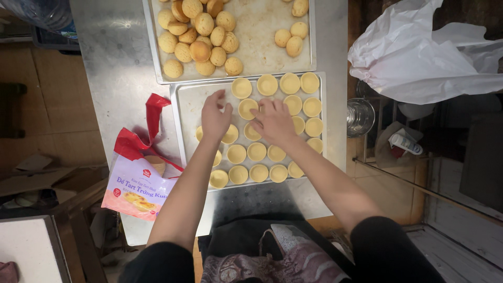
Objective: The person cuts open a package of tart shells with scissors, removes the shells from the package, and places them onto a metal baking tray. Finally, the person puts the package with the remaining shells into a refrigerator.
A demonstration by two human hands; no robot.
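Observation:
A metal baking tray (184, 112) on a steel table holds several pale yellow tart shells in rows. My left hand (215, 116) hovers over the tray's left part, fingers spread, touching a shell at its lower edge. My right hand (274, 121) lies over the middle of the tray, fingertips at a tart shell (247, 108) between both hands. Whether either hand grips a shell is hidden by the fingers.
A second tray (262, 36) with several baked round buns sits farther back. An open red and pink bag (137, 178) of tart shells lies left of the tray. A glass jar (360, 116) and a white plastic bag (419, 52) are at the right.

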